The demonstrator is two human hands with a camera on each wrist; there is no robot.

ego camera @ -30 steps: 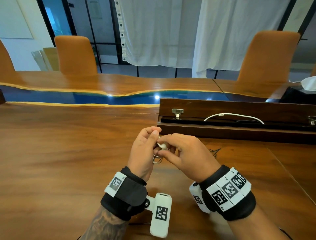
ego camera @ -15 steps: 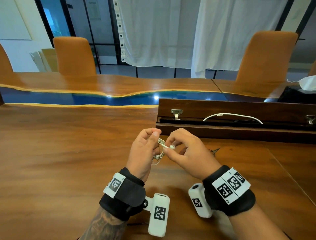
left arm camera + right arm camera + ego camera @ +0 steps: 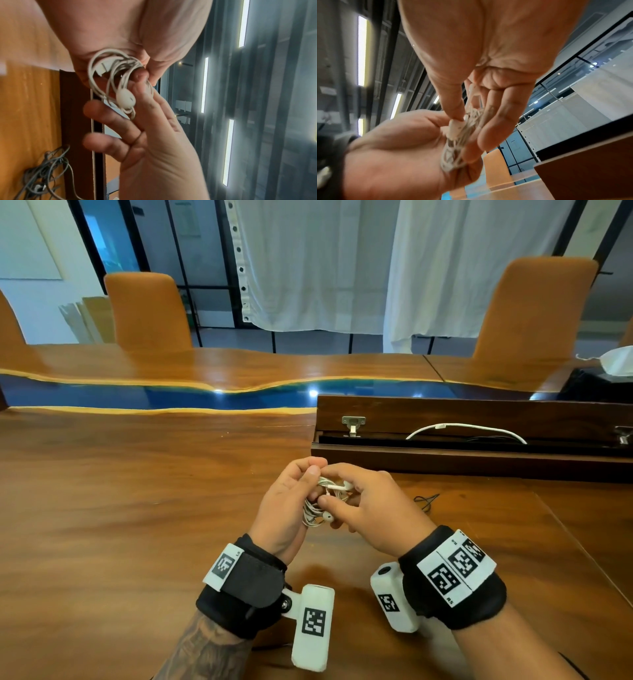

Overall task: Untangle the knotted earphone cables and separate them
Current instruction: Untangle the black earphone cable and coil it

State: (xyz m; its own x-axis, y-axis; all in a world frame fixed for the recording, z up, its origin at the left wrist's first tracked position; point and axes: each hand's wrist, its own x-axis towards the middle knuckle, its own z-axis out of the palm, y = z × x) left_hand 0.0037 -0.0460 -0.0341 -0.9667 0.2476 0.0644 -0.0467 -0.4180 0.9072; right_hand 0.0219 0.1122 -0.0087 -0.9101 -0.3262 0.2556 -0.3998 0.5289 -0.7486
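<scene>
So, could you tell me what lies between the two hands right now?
The white earphone tangle: the left hand grips its bunched loops, the right hand pinches at it, one earbud hanging below. The head view shows it best.

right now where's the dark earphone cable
In the head view the dark earphone cable lies on the wooden table, just right of the right hand and in front of the open wooden cable box.

open table (image 3: 120, 525) to the left; raised wooden box (image 3: 479, 463) blocks beyond
</scene>
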